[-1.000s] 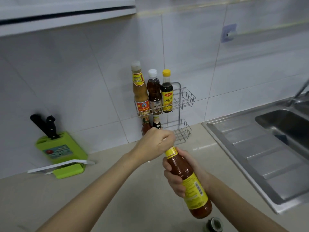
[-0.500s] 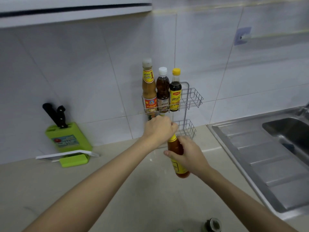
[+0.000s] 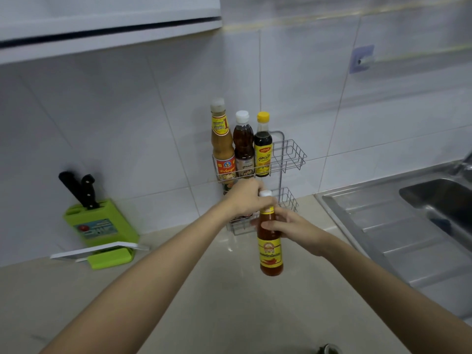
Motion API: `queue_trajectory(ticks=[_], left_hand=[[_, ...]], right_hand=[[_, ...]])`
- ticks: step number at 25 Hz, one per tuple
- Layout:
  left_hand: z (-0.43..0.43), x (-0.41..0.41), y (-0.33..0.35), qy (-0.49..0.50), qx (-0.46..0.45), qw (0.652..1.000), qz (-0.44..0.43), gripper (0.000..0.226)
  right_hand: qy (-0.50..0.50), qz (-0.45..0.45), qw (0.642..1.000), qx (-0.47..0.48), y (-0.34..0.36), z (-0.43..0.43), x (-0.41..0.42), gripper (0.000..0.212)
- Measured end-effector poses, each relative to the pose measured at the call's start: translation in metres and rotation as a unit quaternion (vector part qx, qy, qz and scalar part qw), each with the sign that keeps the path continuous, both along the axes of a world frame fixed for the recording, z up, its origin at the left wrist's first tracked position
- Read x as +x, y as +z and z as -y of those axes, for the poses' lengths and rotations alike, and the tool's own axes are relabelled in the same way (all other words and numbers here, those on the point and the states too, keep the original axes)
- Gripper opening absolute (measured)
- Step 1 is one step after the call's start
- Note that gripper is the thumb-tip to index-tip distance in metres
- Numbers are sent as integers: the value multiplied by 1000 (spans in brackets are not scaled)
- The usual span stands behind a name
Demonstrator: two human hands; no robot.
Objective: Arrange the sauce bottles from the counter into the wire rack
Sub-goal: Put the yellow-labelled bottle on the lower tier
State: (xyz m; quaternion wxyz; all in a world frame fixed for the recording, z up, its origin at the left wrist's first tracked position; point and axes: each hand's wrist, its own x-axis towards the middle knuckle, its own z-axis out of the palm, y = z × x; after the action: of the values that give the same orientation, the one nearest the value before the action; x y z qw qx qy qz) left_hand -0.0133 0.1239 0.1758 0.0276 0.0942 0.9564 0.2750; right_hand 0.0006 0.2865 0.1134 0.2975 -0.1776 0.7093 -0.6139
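red chili bottle [image 3: 270, 241] is hanging upright just before the rack [image 3: 288, 159], right hand [image 3: 293, 227] wrapping its neck, left hand [image 3: 246, 198] closing on the cap. keeping it vertical should be helping it clear the lower tier's rail.

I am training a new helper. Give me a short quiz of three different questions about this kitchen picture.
1. True or false: the top shelf of the rack holds three bottles.
2. Which hand grips the body of the chili sauce bottle: A) left hand, B) right hand?
3. Fill in: the knives stand in a ____ block.

Key: 1 true; 2 B; 3 green.
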Motion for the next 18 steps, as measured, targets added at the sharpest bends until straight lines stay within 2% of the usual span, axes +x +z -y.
queue_trajectory(ticks=[1, 3, 5, 6, 13, 18], left_hand=[[-2, -2, -1, 21, -16, 999, -25, 36], [-5, -5, -6, 60, -36, 996, -62, 36], [-8, -5, -16, 86, -25, 992, -84, 32], [-8, -5, -22, 95, -10, 992, -86, 31], [-2, -27, -45, 101, 39, 989, -101, 27], [-10, -27, -73, 98, 41, 985, -136, 20]], right_hand=[[-13, -23, 1000, 14, 1, 2, -5, 32], [-29, -159, 980, 117, -4, 2, -21, 35], [-40, -316, 915, 246, -15, -2, -38, 37], [-44, -338, 903, 263, -19, -3, -45, 36], [-32, -274, 918, 284, -35, 11, -73, 31], [-76, -299, 911, 274, -51, 16, -88, 43]])
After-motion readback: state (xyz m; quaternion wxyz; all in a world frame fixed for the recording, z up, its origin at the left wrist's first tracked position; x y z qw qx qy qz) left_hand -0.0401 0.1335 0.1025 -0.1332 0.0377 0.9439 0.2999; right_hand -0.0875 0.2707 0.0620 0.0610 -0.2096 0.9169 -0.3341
